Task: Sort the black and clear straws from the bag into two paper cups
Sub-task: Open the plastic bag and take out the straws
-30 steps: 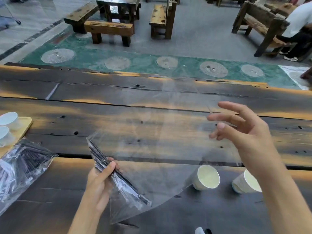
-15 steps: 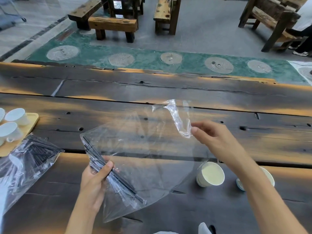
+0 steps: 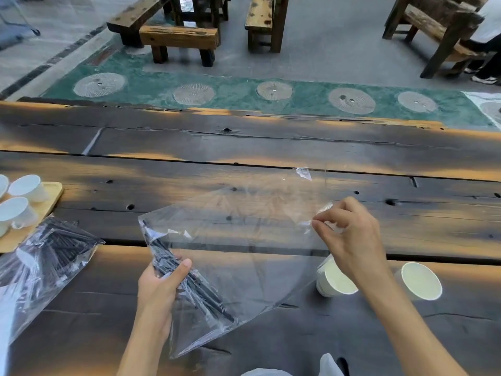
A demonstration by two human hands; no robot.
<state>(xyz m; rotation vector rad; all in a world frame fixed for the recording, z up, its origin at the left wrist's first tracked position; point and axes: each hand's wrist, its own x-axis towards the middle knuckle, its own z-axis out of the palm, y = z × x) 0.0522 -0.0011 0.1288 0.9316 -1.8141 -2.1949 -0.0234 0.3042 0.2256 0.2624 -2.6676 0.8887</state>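
Observation:
A large clear plastic bag (image 3: 244,240) lies spread over the dark wooden table (image 3: 271,142). Black and clear straws (image 3: 184,275) are bunched along its left edge inside it. My left hand (image 3: 160,286) grips that bunch through the plastic. My right hand (image 3: 349,240) pinches the bag's open right edge between thumb and fingers, lifted off the table. Two white paper cups stand at the right: one (image 3: 336,283) partly behind my right wrist, the other (image 3: 420,280) further right. Both look empty.
A second plastic bag of black straws (image 3: 46,256) lies at the left. Behind it a wooden tray (image 3: 51,196) carries small white cups (image 3: 27,187). Benches and a seated person (image 3: 488,28) are beyond the table's far edge.
My right hand came in from the right, took hold of the bag's open edge and now holds it lower. The left hand kept its grip on the straws.

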